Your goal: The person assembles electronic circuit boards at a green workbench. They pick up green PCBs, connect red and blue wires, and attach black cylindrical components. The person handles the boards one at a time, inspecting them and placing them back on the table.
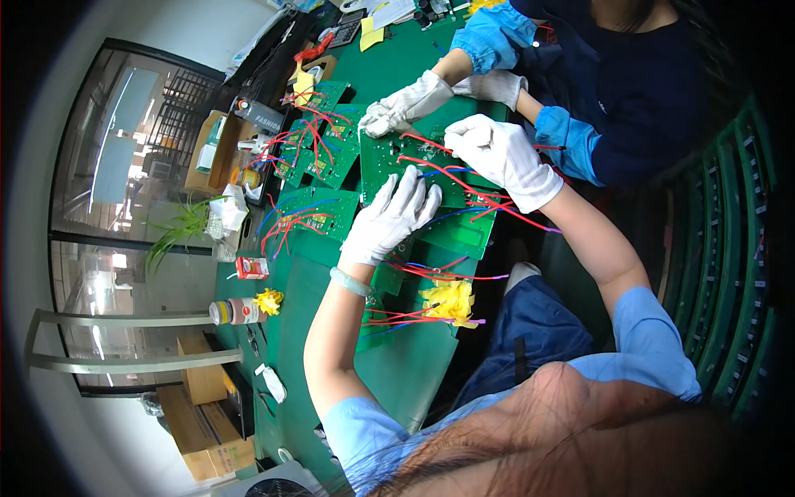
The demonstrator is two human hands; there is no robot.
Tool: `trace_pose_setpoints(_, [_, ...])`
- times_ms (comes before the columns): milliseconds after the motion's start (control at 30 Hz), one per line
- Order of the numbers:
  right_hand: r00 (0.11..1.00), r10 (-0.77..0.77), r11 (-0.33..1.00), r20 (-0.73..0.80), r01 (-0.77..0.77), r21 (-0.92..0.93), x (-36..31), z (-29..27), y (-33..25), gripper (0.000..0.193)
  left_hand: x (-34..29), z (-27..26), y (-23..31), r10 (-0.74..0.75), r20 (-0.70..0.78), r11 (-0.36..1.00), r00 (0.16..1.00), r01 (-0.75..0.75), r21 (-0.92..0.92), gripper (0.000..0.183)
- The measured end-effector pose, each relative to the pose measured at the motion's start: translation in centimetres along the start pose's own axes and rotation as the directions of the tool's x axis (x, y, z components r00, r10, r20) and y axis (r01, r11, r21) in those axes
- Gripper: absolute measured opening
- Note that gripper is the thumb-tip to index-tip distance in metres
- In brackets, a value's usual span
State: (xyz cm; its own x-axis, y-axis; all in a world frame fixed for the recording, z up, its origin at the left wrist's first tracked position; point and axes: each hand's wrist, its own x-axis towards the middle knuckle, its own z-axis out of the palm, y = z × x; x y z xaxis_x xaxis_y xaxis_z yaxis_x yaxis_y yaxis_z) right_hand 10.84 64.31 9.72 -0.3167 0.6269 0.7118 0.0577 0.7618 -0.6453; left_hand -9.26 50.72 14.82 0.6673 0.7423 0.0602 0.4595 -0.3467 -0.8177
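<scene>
A large green circuit board (377, 170) lies in front of me, with red wires (464, 184) and a blue wire running off its right side. My left hand (396, 214), in a white glove, rests on the board's near part, fingers stretched and slightly spread. Gloved in white too, my right hand (501, 159) is closed in a pinch above the board's right side. A red wire (426, 142) leads from the board into its fingers; the fingertips' exact hold is partly hidden. A co-worker's gloved hand (406, 103) touches the board's far edge.
More wired boards (310, 211) lie on the green table (302, 331) to the left, others under my hands. Yellow bundles (450, 302) sit at the near edge. A bottle (240, 311), a red carton (252, 267) and a plant (178, 234) stand left. Green racks (720, 248) rise right.
</scene>
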Motion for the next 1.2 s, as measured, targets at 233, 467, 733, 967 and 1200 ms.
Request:
trace_pose_setpoints(233, [0.994,-0.104,0.991,-0.015,0.102,-0.083,0.7,0.3,0.3,0.014,0.5,-0.1,-0.4,0.004,-0.013,0.999,1.000,-0.005,-0.050,0.039])
trace_pose_setpoints(467, [0.996,-0.062,0.995,0.058,0.066,-0.072,1.8,0.9,1.4,0.020,1.7,-0.6,-1.7,-0.014,0.022,1.000,1.000,0.015,-0.017,0.054])
trace_pose_setpoints(733, [0.972,0.021,1.000,0.236,-0.021,-0.001,5.3,-0.3,4.3,0.027,-9.1,-11.9,2.2,-0.550,0.137,0.746,0.824,0.558,-0.363,0.050])
trace_pose_setpoints(967, [0.997,-0.076,0.965,-0.035,0.082,0.248,-0.5,-7.2,-3.2,0.031,-33.6,-25.5,14.9,-0.848,0.219,-0.528,-0.482,0.744,-0.410,0.028])
trace_pose_setpoints(1200, [0.977,-0.072,0.903,0.199,-0.021,0.428,-15.3,5.6,-11.8,0.021,-45.2,-29.3,23.6,-0.702,0.278,-0.711,-0.656,0.624,-0.325,0.034])
